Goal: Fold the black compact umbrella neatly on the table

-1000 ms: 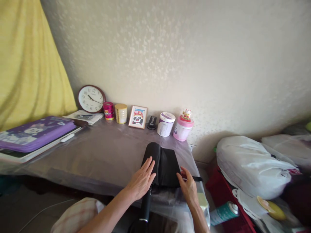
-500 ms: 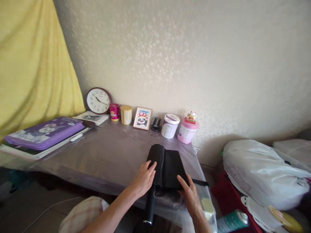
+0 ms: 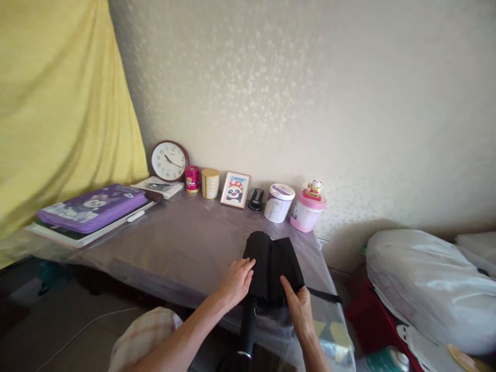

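Note:
A black folding umbrella (image 3: 271, 263) lies on the plastic-covered table (image 3: 182, 248), near its right front corner. Its canopy is partly rolled and its black handle (image 3: 248, 330) sticks out over the front edge. My left hand (image 3: 236, 281) lies flat on the rolled left part, fingers stretched. My right hand (image 3: 298, 305) presses on the flat right flap of fabric, index finger extended. A black strap (image 3: 323, 295) trails out to the right of the umbrella.
Along the wall stand a clock (image 3: 169, 160), a pink tin (image 3: 191, 179), a gold tin (image 3: 210, 183), a framed panda picture (image 3: 235, 189), a white tub (image 3: 279, 202) and a pink tub (image 3: 307, 211). A purple case (image 3: 93, 207) lies left. White bags (image 3: 426, 284) sit right.
The view has shifted left and slightly up, so everything sits further right in the picture. My right hand has slid inward across the fabric toward the left hand, narrowing the flat flap.

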